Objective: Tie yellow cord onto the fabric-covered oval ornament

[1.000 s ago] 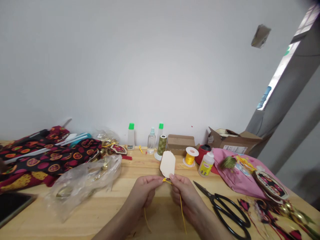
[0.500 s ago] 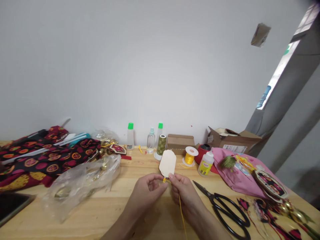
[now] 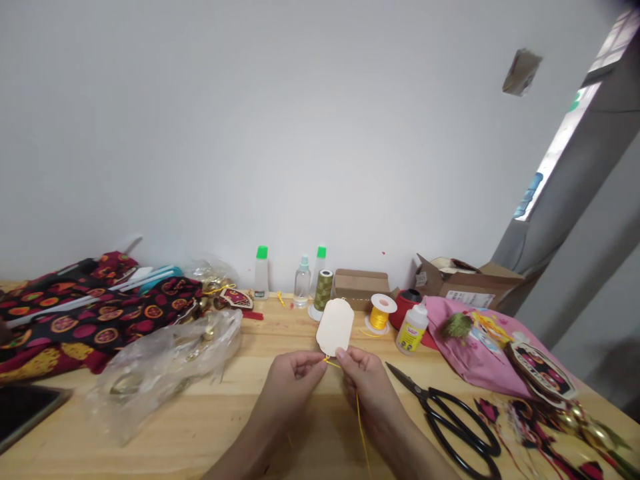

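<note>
A pale, flat plaque with scalloped corners (image 3: 335, 326) stands upright between my hands, with a small loop at its top. Yellow cord (image 3: 361, 427) is fastened at its lower edge and trails down past my right hand. My left hand (image 3: 295, 381) is closed, thumb and forefinger pinching the cord just below the plaque. In my right hand (image 3: 367, 377) the thumb presses on the plaque's lower right edge, and the cord runs through the curled fingers. A short stretch of cord spans the gap between both hands.
Black-handled scissors (image 3: 443, 420) lie right of my hands. Behind stand a yellow cord spool (image 3: 383, 313), a glue bottle (image 3: 413, 328) and a green thread cone (image 3: 324, 291). A plastic bag (image 3: 165, 367) and patterned fabric (image 3: 100, 320) lie left, a pink bag (image 3: 465, 353) right.
My left fingers have closed on the cord at the plaque's base, where a small yellow loop showed before. The cord between my hands is now drawn straighter, and the plaque has tilted slightly.
</note>
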`<state>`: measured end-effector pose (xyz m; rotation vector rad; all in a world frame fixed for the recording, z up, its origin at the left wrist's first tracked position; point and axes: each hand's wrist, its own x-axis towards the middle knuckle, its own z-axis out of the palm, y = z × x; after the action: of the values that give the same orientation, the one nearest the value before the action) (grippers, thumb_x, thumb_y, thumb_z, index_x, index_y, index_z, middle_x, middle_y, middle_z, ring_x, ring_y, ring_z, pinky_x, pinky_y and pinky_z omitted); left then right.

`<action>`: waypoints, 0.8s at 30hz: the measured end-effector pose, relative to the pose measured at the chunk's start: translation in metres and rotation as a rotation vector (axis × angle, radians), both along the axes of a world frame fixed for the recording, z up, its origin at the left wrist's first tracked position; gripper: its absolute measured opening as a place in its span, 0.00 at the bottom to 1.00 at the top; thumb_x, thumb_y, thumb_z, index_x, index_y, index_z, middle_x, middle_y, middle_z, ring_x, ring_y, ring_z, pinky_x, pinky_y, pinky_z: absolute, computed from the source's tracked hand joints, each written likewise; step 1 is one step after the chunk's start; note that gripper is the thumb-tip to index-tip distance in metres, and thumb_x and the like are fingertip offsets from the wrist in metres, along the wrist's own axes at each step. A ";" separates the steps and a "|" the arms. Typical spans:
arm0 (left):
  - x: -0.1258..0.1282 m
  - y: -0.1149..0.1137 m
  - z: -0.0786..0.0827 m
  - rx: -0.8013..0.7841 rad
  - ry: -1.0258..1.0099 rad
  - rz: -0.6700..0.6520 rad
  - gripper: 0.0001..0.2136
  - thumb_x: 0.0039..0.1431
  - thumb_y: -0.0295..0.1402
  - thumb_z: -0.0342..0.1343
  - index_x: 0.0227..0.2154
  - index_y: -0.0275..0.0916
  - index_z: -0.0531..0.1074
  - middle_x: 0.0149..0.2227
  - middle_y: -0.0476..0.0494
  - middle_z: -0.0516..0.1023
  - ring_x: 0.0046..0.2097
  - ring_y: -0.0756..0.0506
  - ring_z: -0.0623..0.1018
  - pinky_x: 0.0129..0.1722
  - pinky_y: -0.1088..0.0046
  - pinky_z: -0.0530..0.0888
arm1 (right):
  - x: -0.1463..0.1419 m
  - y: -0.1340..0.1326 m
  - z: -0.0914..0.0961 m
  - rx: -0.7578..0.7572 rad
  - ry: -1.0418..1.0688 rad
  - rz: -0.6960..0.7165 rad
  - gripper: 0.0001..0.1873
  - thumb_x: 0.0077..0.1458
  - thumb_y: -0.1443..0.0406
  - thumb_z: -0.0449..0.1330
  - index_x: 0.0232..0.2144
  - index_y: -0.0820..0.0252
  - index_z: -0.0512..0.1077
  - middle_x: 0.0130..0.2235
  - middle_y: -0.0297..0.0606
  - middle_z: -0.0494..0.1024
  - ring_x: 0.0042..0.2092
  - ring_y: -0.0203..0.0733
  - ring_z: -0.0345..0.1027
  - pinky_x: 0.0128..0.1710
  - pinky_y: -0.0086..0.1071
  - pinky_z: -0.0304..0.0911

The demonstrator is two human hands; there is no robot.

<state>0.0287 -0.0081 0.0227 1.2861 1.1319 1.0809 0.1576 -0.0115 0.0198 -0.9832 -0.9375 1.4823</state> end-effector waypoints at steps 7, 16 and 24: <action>-0.001 0.002 -0.001 -0.109 -0.169 -0.055 0.14 0.40 0.36 0.58 0.29 0.31 0.75 0.22 0.43 0.78 0.29 0.44 0.74 0.31 0.70 0.68 | 0.000 0.001 0.002 0.026 -0.005 -0.028 0.18 0.34 0.54 0.63 0.14 0.61 0.63 0.09 0.21 0.51 0.13 0.24 0.36 0.13 0.24 0.33; 0.000 -0.002 0.006 -0.138 -0.177 -0.027 0.11 0.39 0.37 0.58 0.19 0.32 0.74 0.10 0.55 0.66 0.16 0.55 0.63 0.17 0.81 0.58 | -0.001 0.000 0.004 0.078 -0.044 -0.036 0.16 0.35 0.56 0.63 0.17 0.64 0.68 0.14 0.29 0.65 0.17 0.29 0.53 0.19 0.24 0.51; -0.001 0.000 0.004 -0.167 -0.172 -0.058 0.13 0.43 0.41 0.54 0.16 0.35 0.66 0.05 0.62 0.49 0.11 0.58 0.44 0.12 0.79 0.41 | 0.000 0.001 0.000 0.101 -0.094 -0.026 0.16 0.39 0.55 0.61 0.17 0.64 0.68 0.16 0.30 0.67 0.19 0.31 0.56 0.20 0.24 0.51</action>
<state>0.0276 -0.0076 0.0265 1.0679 1.0260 1.0120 0.1580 -0.0102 0.0197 -0.9942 -1.0534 1.3636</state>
